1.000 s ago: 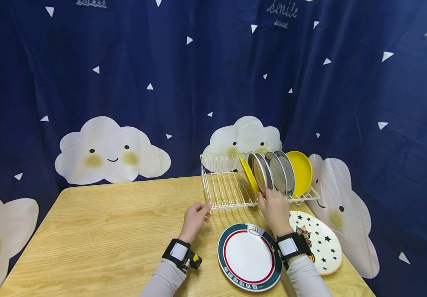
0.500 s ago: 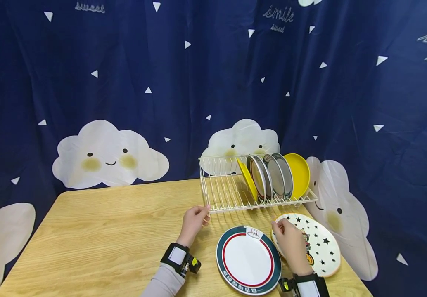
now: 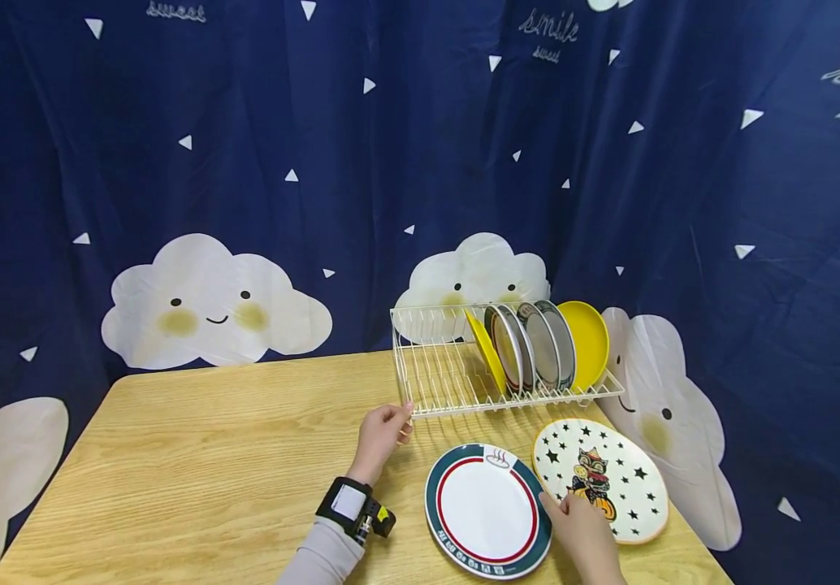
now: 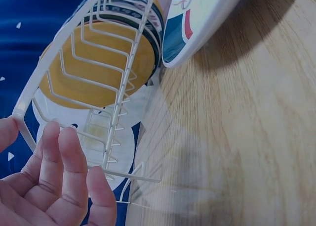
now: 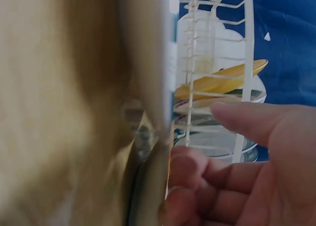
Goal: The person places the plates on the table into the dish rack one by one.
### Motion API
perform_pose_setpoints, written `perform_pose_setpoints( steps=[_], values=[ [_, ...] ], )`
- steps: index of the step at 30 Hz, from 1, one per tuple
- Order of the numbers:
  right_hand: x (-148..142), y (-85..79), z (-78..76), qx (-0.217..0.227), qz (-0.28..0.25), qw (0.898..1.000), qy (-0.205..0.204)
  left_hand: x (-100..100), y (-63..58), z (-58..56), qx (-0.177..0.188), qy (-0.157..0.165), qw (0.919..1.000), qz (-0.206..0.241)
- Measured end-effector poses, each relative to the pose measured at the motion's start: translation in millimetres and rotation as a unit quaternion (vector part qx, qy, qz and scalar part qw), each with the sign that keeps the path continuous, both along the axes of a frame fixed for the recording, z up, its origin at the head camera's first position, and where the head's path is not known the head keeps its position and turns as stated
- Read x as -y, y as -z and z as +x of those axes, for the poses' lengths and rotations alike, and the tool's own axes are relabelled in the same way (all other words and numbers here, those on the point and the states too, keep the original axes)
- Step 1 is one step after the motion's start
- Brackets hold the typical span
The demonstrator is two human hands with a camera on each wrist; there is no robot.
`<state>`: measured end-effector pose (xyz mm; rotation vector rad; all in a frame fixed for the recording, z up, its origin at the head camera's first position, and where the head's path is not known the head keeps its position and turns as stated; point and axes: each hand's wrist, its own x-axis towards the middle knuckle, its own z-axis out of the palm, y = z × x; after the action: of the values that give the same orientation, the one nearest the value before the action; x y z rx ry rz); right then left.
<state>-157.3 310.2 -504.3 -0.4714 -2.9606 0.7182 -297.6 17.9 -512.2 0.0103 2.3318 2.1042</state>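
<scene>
My left hand (image 3: 380, 439) pinches the front left corner of a white wire dish rack (image 3: 438, 410); in the left wrist view, thumb and fingertips are at the rack's wire. Flat on the table lies a white plate (image 3: 489, 509) with a green rim and red ring. At its right edge is my right hand (image 3: 586, 532), thumb by the rim. The right wrist view shows the thumb spread from loosely bent fingers (image 5: 185, 169) beside a plate edge; contact is unclear. Beneath and beside this hand lies an oval star-patterned plate (image 3: 635, 496) with a cat picture.
Upright in the rack's right half stand yellow plates (image 3: 586, 345) at both ends, with several dark-rimmed plates (image 3: 537, 341) between. The rack's left slots show bare wires. A wooden table (image 3: 208, 471) extends left, and a blue curtain (image 3: 354, 162) hangs behind.
My right hand has left the plates in the rack and come down toward me to the right rim of the green-rimmed plate. My left hand stays at the rack corner.
</scene>
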Motion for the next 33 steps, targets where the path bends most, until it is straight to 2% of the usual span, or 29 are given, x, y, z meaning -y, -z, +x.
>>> perform_pose_setpoints(
  steps=[5,14,26,33],
  values=[
    [-1,8.2,4.6,0.056,-0.002,0.998,-0.004,0,-0.5,0.8,0.004,0.003,1.0,0.004],
    [2,18.8,3.1,0.072,-0.018,0.997,-0.007,-1,0.3,-0.6,0.002,0.0,1.0,0.005],
    [2,22.1,4.9,0.037,-0.047,0.998,-0.021,-1,1.5,-1.9,0.009,-0.003,0.9999,0.007],
    [3,14.0,4.7,-0.017,-0.053,0.998,-0.021,-1,1.2,-0.2,0.008,-0.004,1.0,0.003]
  ],
)
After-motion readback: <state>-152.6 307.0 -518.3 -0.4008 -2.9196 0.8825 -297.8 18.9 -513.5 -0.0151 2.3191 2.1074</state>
